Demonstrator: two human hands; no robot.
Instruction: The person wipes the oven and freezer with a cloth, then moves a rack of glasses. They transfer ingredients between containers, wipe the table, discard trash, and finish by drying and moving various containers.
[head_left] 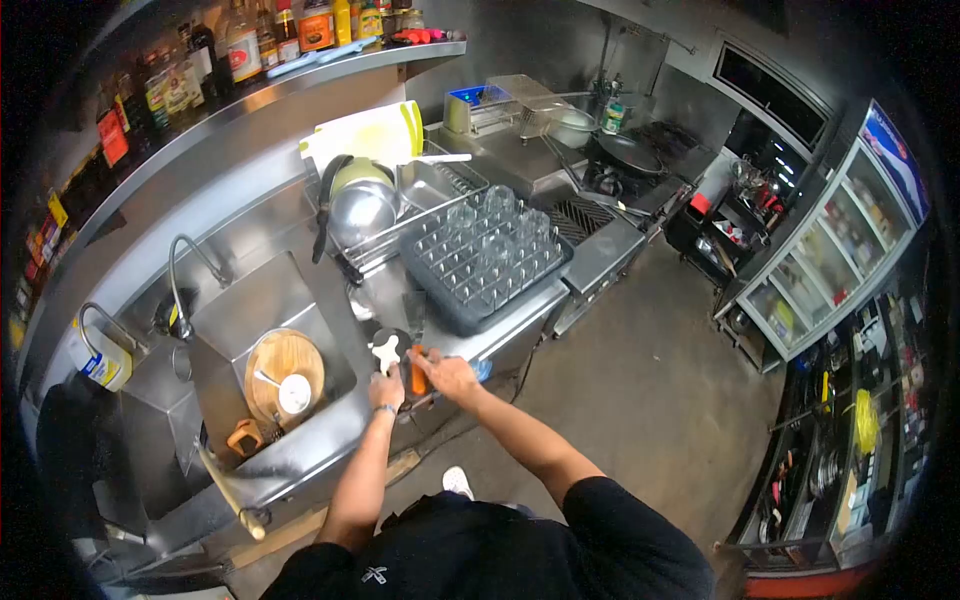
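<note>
At the counter's front edge my left hand point(385, 388) is closed on a small white piece point(385, 352) with several lobes and a dark round part by it; its kind I cannot make out. Beside it on the right, my right hand point(452, 376) wraps round an orange handle point(417, 370). A flat greyish shape point(415, 312) extends from the handle's far end, blade-like but blurred. Both hands are close together, just below a dark glass rack point(470, 318) with several upturned clear glasses point(503, 245).
To the left lies a steel sink point(330, 340) with a round wooden board point(262, 350) and white cup point(295, 393). Behind stands a wire dish rack point(400, 225) with a metal bowl point(362, 212). A frying pan point(630, 152) rests on the stove; a glass-door fridge point(820, 255) is right.
</note>
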